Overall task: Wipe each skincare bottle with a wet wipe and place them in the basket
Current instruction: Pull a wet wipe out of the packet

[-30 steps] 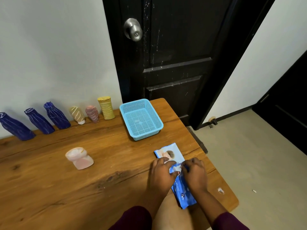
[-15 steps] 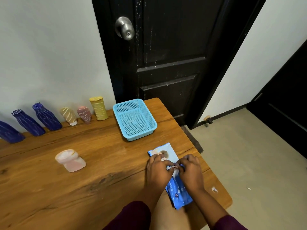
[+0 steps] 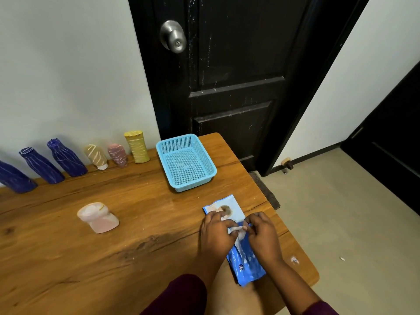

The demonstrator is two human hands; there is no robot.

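Against the pale wall and beside a dark door, your wooden table held everything the job needed. Your left hand lay flat over the blue wet-wipe pack, fingers curled to pin it down, while your right hand pinched a white wet wipe at the pack's opening, thumb and forefinger closed on it. The pack sat near the table's front right edge, its near end hanging past the rim above your knee.

None of the bottles had been cleaned yet, judging by the blue basket, which stood bare near the door. 6 bottles lined the wall: 3 dark blue bottles, a tan bottle, a pink ribbed bottle and a yellow bottle. A pale pink bottle stood apart, well left of your hands.

Risks from there, as I judged them: if you had pulled fast, 2 or more wipes could have come out together. If your left hand had eased off, the pack might have slid off the edge. The blue bottles appeared to lean, so a careless reach could have toppled one into its neighbours.
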